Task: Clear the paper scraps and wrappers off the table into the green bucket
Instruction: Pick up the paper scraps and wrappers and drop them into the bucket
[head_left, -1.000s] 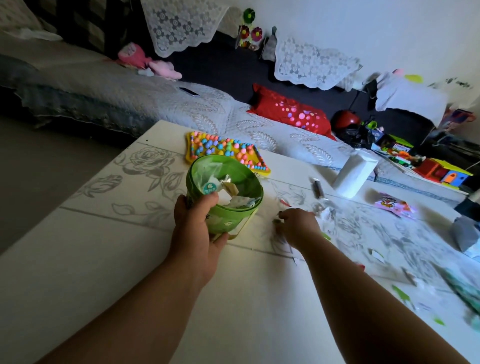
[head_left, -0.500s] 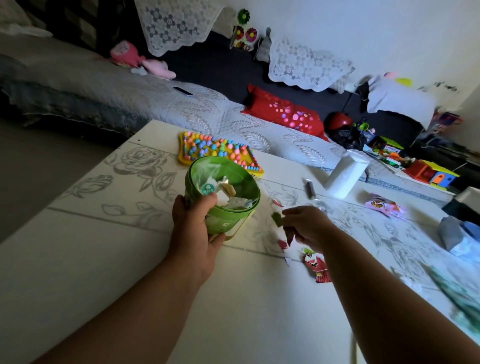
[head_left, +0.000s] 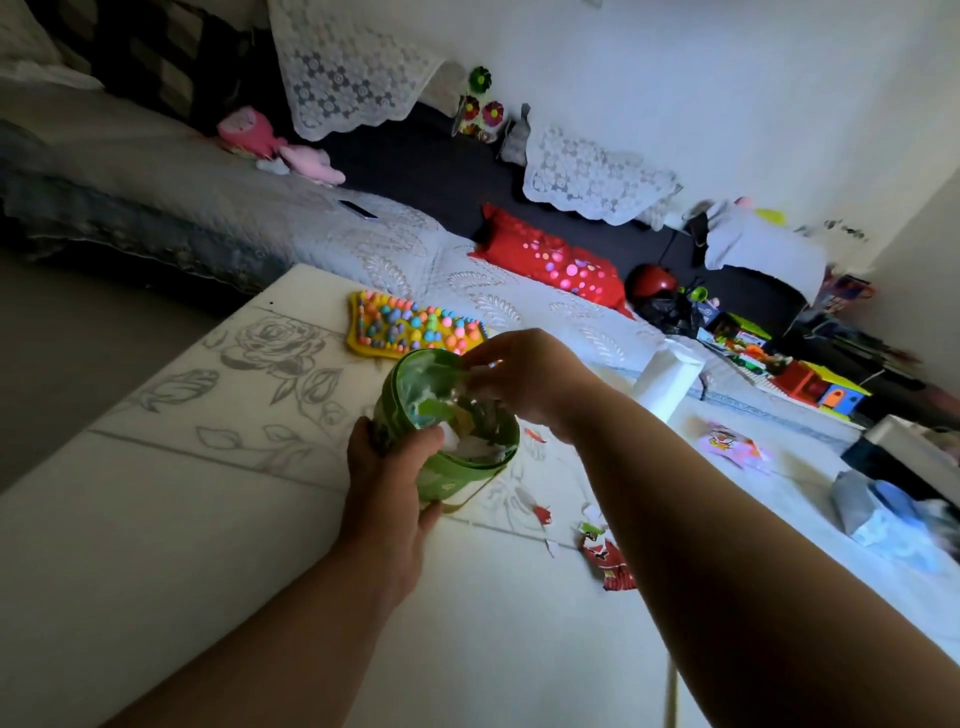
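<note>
The green bucket (head_left: 452, 473) stands tilted on the white rose-patterned table (head_left: 218, 499), part full of white and green scraps. My left hand (head_left: 387, 488) grips its near wall, thumb over the rim. My right hand (head_left: 524, 382) hovers over the bucket's mouth, fingertips pinched on small clear and white scraps at the far rim. A red wrapper (head_left: 608, 558) and small red and white paper bits (head_left: 543, 514) lie on the table just right of the bucket, under my right forearm. A pink wrapper (head_left: 730, 444) lies farther right.
A yellow mat with coloured bumps (head_left: 410, 327) lies behind the bucket. A white paper roll (head_left: 667, 379) stands at the table's far edge. A grey and blue tissue pack (head_left: 878, 512) sits at the right. Sofa cushions and toys lie beyond the table.
My right hand has lifted off the table with scraps and moved left and up, over the bucket's opening. My left hand keeps its grip on the bucket.
</note>
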